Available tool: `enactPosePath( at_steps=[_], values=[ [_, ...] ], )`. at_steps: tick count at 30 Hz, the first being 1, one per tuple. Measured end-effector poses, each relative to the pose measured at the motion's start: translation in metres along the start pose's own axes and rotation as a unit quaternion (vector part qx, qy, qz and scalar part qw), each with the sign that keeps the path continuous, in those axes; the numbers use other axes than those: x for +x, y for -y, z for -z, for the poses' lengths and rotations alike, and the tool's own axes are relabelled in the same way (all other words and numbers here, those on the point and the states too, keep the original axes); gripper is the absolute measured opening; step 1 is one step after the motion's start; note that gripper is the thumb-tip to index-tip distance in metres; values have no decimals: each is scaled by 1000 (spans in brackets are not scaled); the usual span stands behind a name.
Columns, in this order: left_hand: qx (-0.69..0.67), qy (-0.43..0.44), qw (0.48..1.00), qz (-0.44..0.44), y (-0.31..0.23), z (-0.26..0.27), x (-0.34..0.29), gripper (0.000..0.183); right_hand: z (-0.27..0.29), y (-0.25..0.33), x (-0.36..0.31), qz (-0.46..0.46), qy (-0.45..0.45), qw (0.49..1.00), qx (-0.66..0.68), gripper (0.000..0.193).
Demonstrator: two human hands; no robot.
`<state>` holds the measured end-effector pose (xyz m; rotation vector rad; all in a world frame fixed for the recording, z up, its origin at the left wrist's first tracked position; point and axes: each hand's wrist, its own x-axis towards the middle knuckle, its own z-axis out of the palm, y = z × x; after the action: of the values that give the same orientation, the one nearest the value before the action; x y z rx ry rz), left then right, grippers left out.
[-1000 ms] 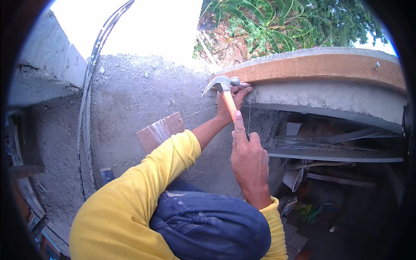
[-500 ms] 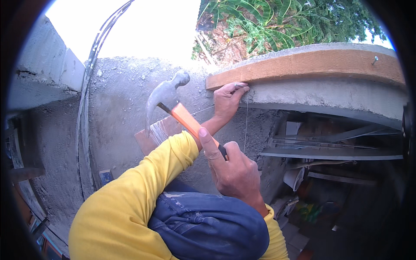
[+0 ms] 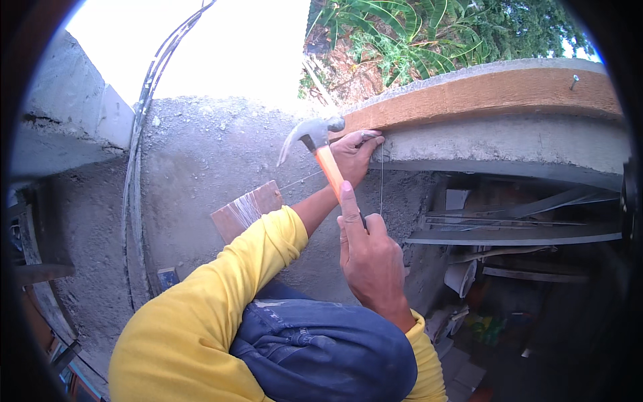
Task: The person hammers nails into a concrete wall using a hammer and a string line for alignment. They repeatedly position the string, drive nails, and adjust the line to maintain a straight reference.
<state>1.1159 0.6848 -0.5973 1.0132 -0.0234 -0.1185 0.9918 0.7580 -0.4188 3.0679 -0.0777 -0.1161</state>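
Observation:
My right hand [image 3: 372,258] is wrapped round the handle of a claw hammer [image 3: 328,167], thumb stretched along the grip. The hammer's steel head is up in front of my left hand [image 3: 353,159], covering part of it. At the end of a wooden board [image 3: 469,97], my left fingers are pinched on a small grey nail [image 3: 368,136]. A thin string [image 3: 382,181] hangs straight down from beside those fingertips. Another stretch of string runs from near my left wrist to a flat piece of wood [image 3: 231,213] wound with line.
The board lies along a concrete ledge [image 3: 469,144], with another nail [image 3: 574,82] sticking out at its far right. Cables [image 3: 137,167] run down the rough concrete on the left. Planks [image 3: 522,236] lie below the ledge, and plants [image 3: 415,40] grow beyond it.
My right hand has swung the hammer head to the right, closer to my left hand. My left hand stays pinched at the board's end. The view has shifted slightly.

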Motion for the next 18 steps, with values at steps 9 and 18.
enactPosePath(
  at_steps=[9,18],
  values=[
    [-5,12,1000,8,-8,1,0,14,2,2,-6,-28,38,999,1,65],
    [29,48,996,64,-1,12,4,20,-13,-41,-33,-18,-84,993,76,52]
  ],
)
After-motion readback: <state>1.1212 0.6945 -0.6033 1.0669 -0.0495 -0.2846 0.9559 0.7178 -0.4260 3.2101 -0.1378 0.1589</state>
